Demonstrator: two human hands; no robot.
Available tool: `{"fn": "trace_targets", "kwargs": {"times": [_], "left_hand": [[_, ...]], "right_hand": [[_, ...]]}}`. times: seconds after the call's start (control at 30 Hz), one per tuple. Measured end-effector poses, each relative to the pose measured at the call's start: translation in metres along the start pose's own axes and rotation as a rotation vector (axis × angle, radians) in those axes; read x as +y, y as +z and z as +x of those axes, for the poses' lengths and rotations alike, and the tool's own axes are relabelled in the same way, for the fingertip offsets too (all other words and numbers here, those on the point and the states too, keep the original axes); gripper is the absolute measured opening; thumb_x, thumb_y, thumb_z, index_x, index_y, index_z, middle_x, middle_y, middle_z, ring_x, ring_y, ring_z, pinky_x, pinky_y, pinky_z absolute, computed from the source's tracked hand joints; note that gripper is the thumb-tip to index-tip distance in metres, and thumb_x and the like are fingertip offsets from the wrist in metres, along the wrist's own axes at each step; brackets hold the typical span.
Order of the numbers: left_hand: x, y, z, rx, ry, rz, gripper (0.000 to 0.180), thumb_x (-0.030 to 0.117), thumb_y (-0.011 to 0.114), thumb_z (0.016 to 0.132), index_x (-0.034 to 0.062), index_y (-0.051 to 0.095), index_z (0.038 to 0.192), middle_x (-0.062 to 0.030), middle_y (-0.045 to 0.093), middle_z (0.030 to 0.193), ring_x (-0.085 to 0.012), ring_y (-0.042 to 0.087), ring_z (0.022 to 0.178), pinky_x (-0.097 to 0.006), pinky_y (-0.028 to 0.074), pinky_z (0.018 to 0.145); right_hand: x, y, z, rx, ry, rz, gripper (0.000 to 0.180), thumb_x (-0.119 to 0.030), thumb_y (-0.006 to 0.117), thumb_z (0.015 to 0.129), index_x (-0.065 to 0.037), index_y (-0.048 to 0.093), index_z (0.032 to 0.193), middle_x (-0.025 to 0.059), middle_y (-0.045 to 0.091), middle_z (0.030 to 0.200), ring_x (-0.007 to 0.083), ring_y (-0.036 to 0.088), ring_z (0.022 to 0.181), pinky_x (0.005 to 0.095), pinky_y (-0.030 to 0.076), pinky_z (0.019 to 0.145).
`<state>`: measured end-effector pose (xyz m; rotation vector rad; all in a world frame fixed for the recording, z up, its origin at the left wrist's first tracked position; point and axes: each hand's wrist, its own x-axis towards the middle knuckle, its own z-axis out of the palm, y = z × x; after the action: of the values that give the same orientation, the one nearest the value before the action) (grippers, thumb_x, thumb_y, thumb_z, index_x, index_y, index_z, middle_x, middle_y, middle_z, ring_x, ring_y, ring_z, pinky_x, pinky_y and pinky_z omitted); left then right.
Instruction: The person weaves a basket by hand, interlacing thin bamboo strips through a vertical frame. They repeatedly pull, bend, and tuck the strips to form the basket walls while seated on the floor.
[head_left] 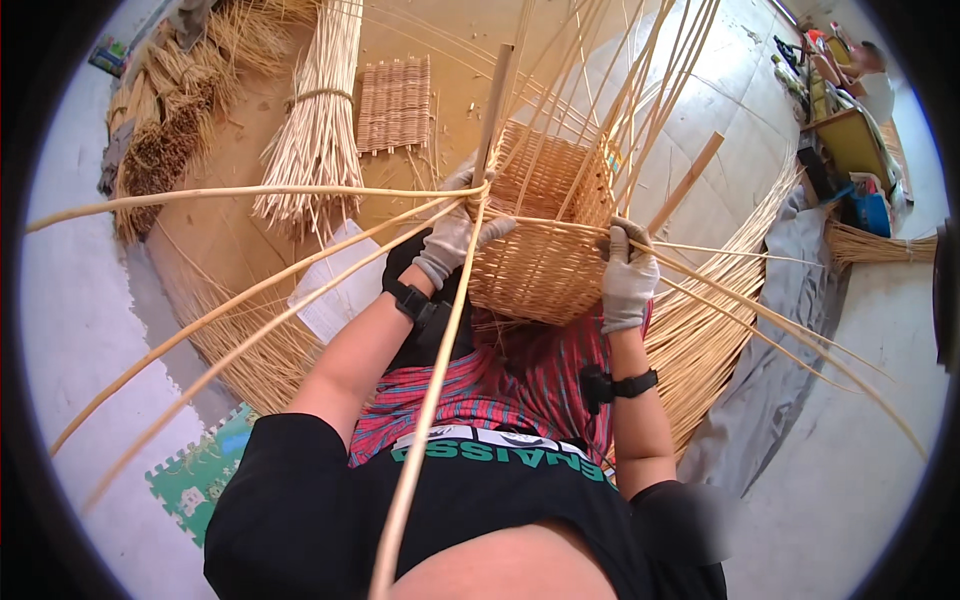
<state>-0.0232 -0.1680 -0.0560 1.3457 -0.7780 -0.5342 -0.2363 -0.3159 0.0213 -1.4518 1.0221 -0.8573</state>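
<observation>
A half-woven wicker basket (545,235) rests on my lap, its long uprights fanning out toward the top of the view. My left hand (452,232), in a grey glove, grips a bundle of long pale cane strands (300,260) at the basket's left rim, beside a wooden stick (494,100). My right hand (628,275), also gloved, presses on the basket's right rim and pinches cane strands that trail off to the right. A black band sits on each wrist.
A tied sheaf of cane (318,120) and a flat woven mat (395,102) lie on the floor ahead. Straw bundles (165,110) pile at the far left. Curved cane lengths (710,320) and a grey cloth (790,330) sit to the right. A green foam mat (195,480) is at lower left.
</observation>
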Motion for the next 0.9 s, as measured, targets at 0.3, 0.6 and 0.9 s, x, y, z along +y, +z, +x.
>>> {"fn": "trace_targets", "kwargs": {"times": [0.3,0.6,0.9], "left_hand": [[0.015,-0.002,-0.006,0.032,-0.059,-0.064,0.068,0.008,0.086,0.081,0.0098,0.050,0.138,-0.0059,0.059,0.130,-0.0175,0.057,0.121,-0.031,0.051,0.103],[0.005,0.027,0.002,0.279,-0.052,-0.187,0.059,0.003,0.083,0.084,0.0090,0.054,0.136,-0.0054,0.061,0.129,-0.0155,0.058,0.119,-0.029,0.052,0.101],[0.028,0.004,0.009,0.072,-0.233,-0.144,0.069,0.020,0.086,0.084,0.0047,0.052,0.142,-0.0072,0.063,0.128,-0.0187,0.060,0.112,-0.033,0.053,0.099]], "right_hand": [[-0.059,0.017,-0.103,-0.260,-0.734,-0.442,0.016,0.000,0.074,0.087,-0.004,0.074,0.102,0.0121,0.075,0.098,0.0228,0.074,0.085,0.0333,0.059,0.072],[-0.119,0.173,0.113,-0.148,-0.399,-0.899,0.086,-0.006,0.067,0.090,-0.024,0.022,0.161,0.0248,0.035,0.160,0.0332,0.068,0.113,0.0413,0.052,0.096],[-0.050,0.046,-0.010,-0.255,-0.367,-0.040,0.047,-0.013,0.052,0.105,-0.012,0.043,0.152,0.0084,0.069,0.096,0.0072,0.053,0.061,0.0244,0.048,0.056]]}}
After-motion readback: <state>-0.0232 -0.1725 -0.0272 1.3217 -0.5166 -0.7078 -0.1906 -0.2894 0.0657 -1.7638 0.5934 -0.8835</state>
